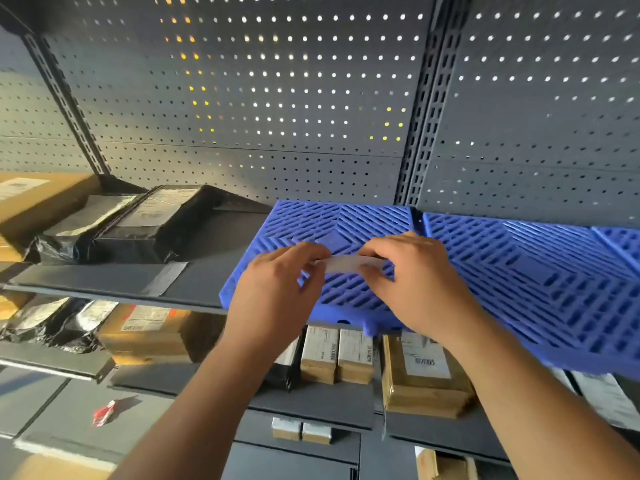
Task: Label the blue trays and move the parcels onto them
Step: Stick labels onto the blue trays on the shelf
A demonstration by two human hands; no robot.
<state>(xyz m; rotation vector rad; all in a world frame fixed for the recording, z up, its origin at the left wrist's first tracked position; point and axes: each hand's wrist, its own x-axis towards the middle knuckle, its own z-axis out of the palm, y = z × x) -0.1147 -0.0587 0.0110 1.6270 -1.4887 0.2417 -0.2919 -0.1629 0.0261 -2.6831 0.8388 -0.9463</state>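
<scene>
While both hands hold a white label strip (349,264) stretched just above the left blue tray (332,220), no tray in view shows a label on it yet. The left hand (277,289) pinches the strip's left end between thumb and curled fingers, and the right hand (419,282) pinches the other end the same way. The strip is blurred, so whether its backing is on or off cannot be told.

The left blue tray lies flat on a dark shelf (207,258), with its near edge at the shelf's front. A second blue tray (519,271) butts against its right side, and a third tray (620,240) shows beyond that at the frame edge. None of the three slatted tops carries a parcel.

To the left of the left blue tray, on the same shelf, sit black-wrapped parcels (138,223). A cardboard box (34,199) lies farther left. Below the tray, the next shelf down holds small boxed parcels (336,355) with printed labels. A pegboard panel (242,98) rises behind it.

By the look of it the task is early. The trays are laid out and a first label is in hand but not stuck down. As far as the view shows, the labelling of the trays and the moving of all the parcels onto them remain to be done.
</scene>
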